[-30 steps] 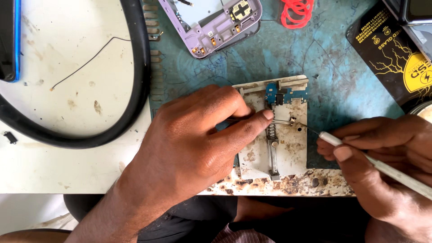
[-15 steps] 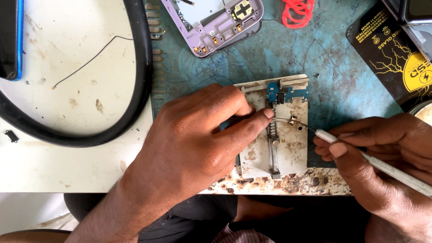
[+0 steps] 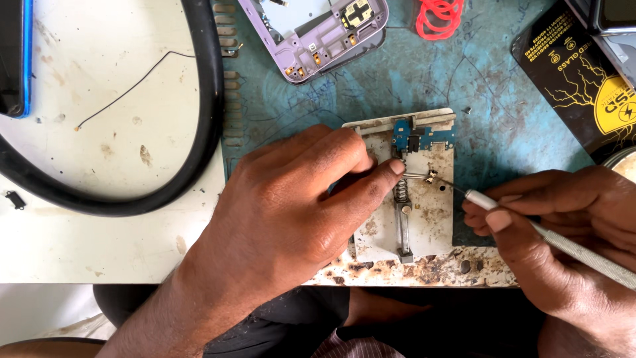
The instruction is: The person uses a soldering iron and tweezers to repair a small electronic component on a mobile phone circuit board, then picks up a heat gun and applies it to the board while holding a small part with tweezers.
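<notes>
My left hand (image 3: 298,199) rests on a white metal holder plate (image 3: 434,219), its index fingertip pressing by the spring clamp (image 3: 401,189) at the plate's middle. A small blue circuit board (image 3: 421,136) sits clamped at the plate's top. My right hand (image 3: 563,225) grips a thin silver-handled tool (image 3: 570,245) like a pen, its fine tip touching a small metal part (image 3: 430,178) just below the blue board.
A purple phone frame (image 3: 318,33) lies at the top on the blue-green mat (image 3: 490,86). Red rubber bands (image 3: 437,16) lie beside it. A black and yellow package (image 3: 583,79) is at the right. A thick black cable (image 3: 199,132) curves over the white table; a blue-edged phone (image 3: 13,59) lies far left.
The right hand and tool have shifted slightly left toward the board, so the tip reaches the small metal part. The left hand holds its place.
</notes>
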